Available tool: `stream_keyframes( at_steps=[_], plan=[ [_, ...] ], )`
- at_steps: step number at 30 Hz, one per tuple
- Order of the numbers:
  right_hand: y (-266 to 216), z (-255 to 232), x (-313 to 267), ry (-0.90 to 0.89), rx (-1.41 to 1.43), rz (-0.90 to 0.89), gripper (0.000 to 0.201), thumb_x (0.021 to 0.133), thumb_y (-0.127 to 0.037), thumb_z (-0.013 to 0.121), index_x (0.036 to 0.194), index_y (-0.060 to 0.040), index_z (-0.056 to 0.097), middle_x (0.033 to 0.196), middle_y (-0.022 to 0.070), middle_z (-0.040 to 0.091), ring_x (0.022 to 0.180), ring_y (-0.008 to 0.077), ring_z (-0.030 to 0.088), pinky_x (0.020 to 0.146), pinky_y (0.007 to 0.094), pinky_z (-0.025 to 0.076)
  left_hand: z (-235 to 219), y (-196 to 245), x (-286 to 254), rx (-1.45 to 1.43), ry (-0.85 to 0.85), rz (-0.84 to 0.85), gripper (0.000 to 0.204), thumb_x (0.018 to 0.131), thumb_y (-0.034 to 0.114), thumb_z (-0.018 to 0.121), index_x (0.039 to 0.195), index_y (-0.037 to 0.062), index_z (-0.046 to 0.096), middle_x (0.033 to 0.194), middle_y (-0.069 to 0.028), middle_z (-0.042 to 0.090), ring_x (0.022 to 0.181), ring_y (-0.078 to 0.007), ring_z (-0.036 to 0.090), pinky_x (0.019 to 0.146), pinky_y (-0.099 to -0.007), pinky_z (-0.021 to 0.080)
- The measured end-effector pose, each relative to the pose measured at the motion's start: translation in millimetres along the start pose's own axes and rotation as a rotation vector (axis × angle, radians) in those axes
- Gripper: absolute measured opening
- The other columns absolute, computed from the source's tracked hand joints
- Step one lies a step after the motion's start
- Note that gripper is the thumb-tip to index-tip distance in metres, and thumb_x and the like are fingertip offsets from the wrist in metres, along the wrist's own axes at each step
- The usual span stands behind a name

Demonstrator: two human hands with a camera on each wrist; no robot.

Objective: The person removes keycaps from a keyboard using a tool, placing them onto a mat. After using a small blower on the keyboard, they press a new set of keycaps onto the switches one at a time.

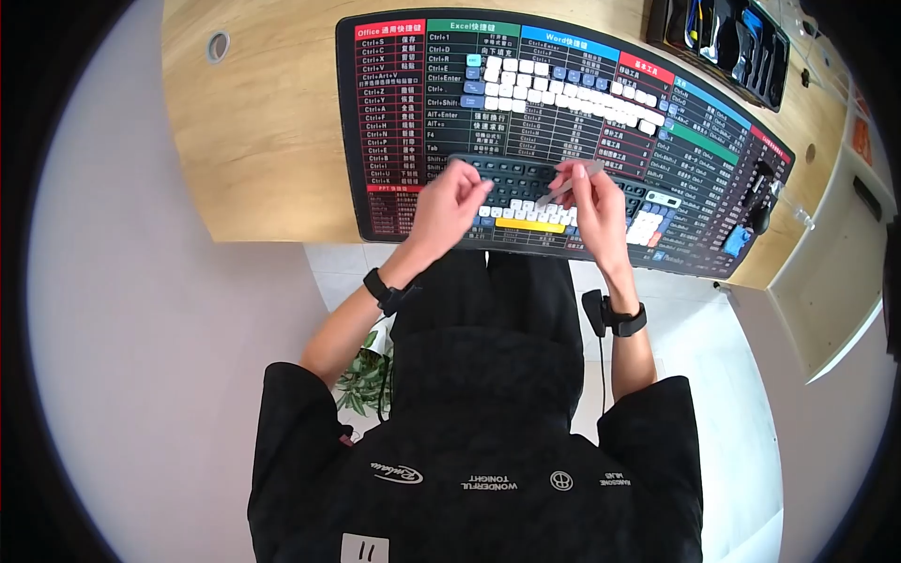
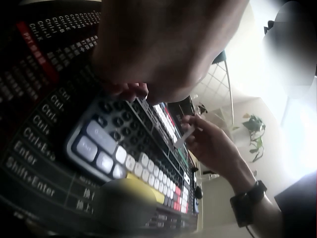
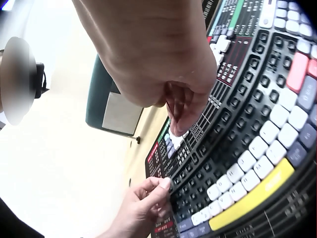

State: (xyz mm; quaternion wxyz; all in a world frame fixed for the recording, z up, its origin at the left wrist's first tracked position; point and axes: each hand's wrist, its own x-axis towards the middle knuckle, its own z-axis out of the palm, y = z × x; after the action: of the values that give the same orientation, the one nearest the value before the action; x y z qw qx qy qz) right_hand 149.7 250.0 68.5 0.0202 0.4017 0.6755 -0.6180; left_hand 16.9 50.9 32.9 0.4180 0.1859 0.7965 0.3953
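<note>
A dark keyboard (image 1: 507, 186) has bare switches in its upper rows, white caps in lower rows and a yellow space bar (image 1: 530, 225). My left hand (image 1: 449, 214) is over its left end, fingers curled; in the right wrist view that hand's (image 3: 138, 207) thumb and forefinger come together at the keyboard's edge, and whether they pinch anything cannot be told. My right hand (image 1: 601, 214) grips a thin pale flat tool (image 1: 569, 184) above the middle; in the left wrist view the tool (image 2: 184, 137) points down toward the keys. The right wrist view hides the tool behind the fingers.
Loose white and blue-grey keycaps (image 1: 511, 92) lie in rows beyond the keyboard on a large black shortcut mat (image 1: 385, 202). A black tray (image 1: 727, 56) with small items stands at the back right. Dark objects (image 1: 758, 202) and a blue item (image 1: 738, 240) lie at the mat's right side.
</note>
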Motion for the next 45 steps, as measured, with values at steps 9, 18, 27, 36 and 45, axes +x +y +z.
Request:
stream_keyframes(
  at_steps=[9,18,27,36,45],
  plan=[
    [39.1,21.0,-43.2,0.025,0.149,-0.067,0.023,0.11,-0.01,0.05,0.11,0.0047,0.068,0.104,0.013,0.075,0.086,0.0165,0.073,0.078,0.0291,0.058,43.9,-7.3,-23.8,0.391,0.062,0.311,0.039,0.084,0.025,0.085,0.108,0.0064,0.059,0.081,-0.0074,0.063,0.069,-0.025,0.066,0.061,-0.0379,0.053],
    [64.6,26.6,-37.3,0.025,0.154,-0.188,0.02,0.107,-0.008,0.054,0.107,0.0055,0.069,0.097,0.0135,0.073,0.087,0.0202,0.072,0.077,0.0307,0.057,65.3,-7.2,-25.6,0.383,0.148,0.325,0.032,0.088,0.016,0.08,0.109,0.0046,0.06,0.08,-0.0085,0.059,0.069,-0.0273,0.062,0.061,-0.0417,0.05],
    [51.1,25.7,-13.4,0.049,0.206,-0.051,0.034,0.111,-0.016,0.047,0.097,0.0081,0.067,0.081,0.0133,0.076,0.074,0.0161,0.075,0.072,0.0285,0.059,64.4,-9.8,-25.8,0.449,0.105,0.33,0.03,0.087,0.015,0.079,0.106,0.0034,0.059,0.093,-0.0114,0.067,0.083,-0.0323,0.068,0.07,-0.0428,0.054],
    [53.0,26.4,-5.2,0.09,0.165,0.003,0.039,0.111,-0.017,0.047,0.091,0.0091,0.067,0.075,0.0167,0.074,0.07,0.0195,0.077,0.065,0.0292,0.06,60.7,-10.3,-23.0,0.312,0.102,0.365,0.022,0.09,0.008,0.077,0.102,0.0033,0.059,0.083,-0.0094,0.062,0.07,-0.0264,0.064,0.064,-0.0377,0.051],
    [0.8,2.0,4.1,-0.018,-0.05,-0.118,0.032,0.11,-0.02,0.051,0.089,0.0013,0.061,0.061,0.0119,0.063,0.052,0.0232,0.064,0.052,0.0361,0.047,42.5,16.3,-0.9,-0.234,-0.013,0.075,0.013,0.101,0.006,0.066,0.105,0.0018,0.054,0.088,-0.0023,0.064,0.076,-0.0086,0.062,0.064,-0.0257,0.05]
  ],
)
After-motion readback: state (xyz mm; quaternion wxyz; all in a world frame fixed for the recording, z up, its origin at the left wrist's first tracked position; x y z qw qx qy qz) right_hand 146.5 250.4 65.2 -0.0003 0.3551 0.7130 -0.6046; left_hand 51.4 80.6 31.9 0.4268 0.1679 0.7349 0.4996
